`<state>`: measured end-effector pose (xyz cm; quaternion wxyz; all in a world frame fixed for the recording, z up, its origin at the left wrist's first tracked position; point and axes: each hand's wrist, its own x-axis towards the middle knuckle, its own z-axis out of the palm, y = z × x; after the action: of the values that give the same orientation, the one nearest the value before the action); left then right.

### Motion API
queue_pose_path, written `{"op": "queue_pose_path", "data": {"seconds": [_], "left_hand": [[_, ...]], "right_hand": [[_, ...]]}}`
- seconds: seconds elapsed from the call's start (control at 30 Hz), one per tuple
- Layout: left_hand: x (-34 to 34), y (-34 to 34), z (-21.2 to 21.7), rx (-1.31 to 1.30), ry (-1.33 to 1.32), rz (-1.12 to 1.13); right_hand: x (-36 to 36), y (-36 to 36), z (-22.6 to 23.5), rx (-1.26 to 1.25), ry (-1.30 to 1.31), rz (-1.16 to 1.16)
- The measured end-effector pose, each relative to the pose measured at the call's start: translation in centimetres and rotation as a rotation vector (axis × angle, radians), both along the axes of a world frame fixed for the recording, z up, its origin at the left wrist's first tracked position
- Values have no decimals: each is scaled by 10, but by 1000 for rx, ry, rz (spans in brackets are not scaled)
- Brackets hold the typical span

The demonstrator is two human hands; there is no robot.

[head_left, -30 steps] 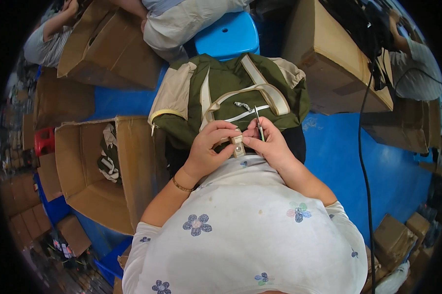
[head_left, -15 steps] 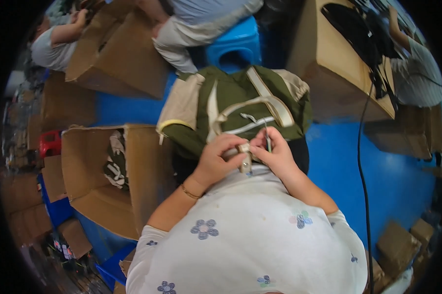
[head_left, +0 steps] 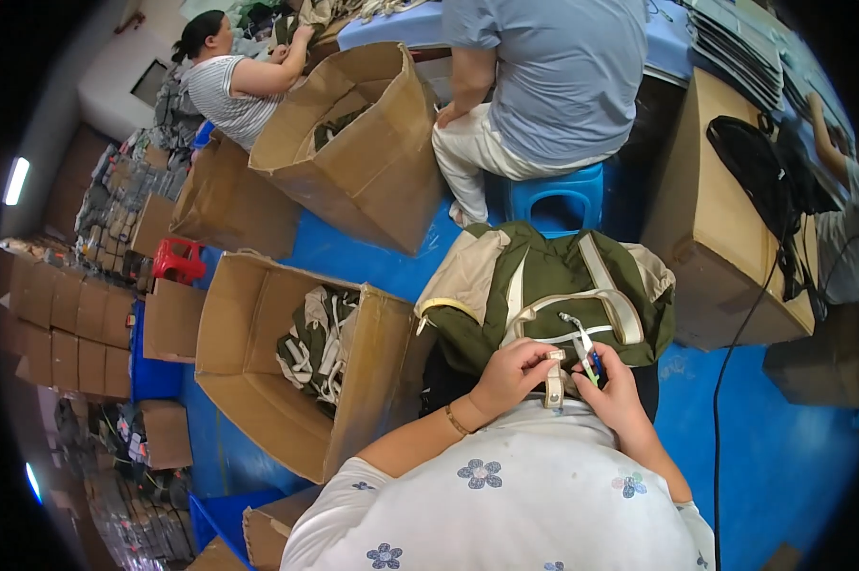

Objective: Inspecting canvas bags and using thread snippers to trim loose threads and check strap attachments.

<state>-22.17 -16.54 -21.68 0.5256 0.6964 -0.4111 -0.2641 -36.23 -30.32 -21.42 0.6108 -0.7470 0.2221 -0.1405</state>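
Note:
A green and beige bag (head_left: 562,276) with cream straps rests on my lap. Just in front of it, my left hand (head_left: 513,379) pinches the end of a cream strap (head_left: 554,392), which has a small round metal snap on it. My right hand (head_left: 620,392) is closed around a small slim tool (head_left: 593,366) with blue and green parts, close beside the strap. Its fingers partly cover the tool, so its exact kind is unclear. The two hands are nearly touching.
An open carton (head_left: 258,357) with more green and cream bags stands at my left. Ahead, a person sits on a blue stool (head_left: 555,195) beside another carton (head_left: 353,181). A tall carton (head_left: 724,228) with a black bag is at right, near a hanging black cable (head_left: 717,428).
The view has swung up and to the left, so more of the room shows and the bag appears lower and further right. Both hands stay together at the strap.

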Motion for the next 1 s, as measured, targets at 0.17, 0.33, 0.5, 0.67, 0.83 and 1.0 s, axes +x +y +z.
{"op": "queue_pose_path", "data": {"seconds": [0.17,0.33,0.5,0.67,0.83,1.0], "left_hand": [[1,-2,2,-18,41,36],[1,-3,-2,-43,21,57],[-1,-1,-2,-18,209,99],[2,-3,-3,14,121,83],[0,-5,2,14,20,49],[-5,-3,6,8,-23,41]], "right_hand": [[-10,-2,15,-396,-18,-11],[-16,-5,7,-417,97,-52],[-20,-2,1,-469,99,-22],[-19,-2,-1,-507,89,5],[-20,-2,-4,-510,23,37],[-20,-2,-6,-550,10,47]]}}
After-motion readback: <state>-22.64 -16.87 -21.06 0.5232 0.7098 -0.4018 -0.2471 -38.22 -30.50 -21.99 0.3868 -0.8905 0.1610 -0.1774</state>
